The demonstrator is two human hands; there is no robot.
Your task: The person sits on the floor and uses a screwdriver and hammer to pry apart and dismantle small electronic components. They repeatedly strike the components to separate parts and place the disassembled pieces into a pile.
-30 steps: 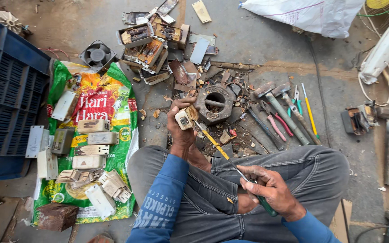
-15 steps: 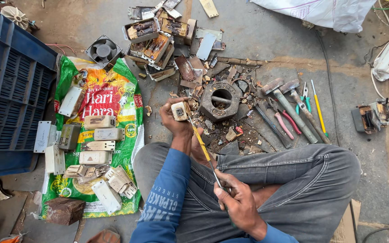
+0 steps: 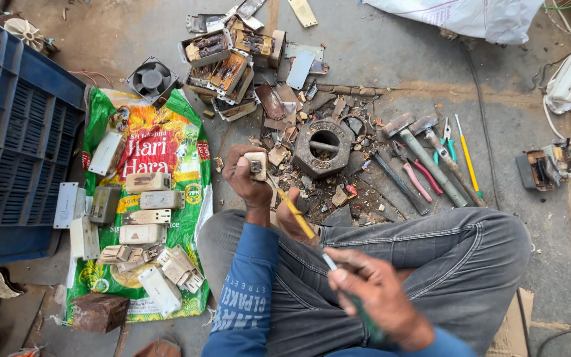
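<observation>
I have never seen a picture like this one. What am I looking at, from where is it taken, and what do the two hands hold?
The picture comes from a camera on a person's head, looking down at the lap and the ground. The person sits cross-legged in grey trousers. The left hand holds up a small beige switch part. The right hand grips a long screwdriver whose tip reaches that part. On the concrete floor lie a heavy metal weight, hammers, pliers and broken scraps. On the left, a printed sack carries sorted switch pieces beside a blue crate.
</observation>
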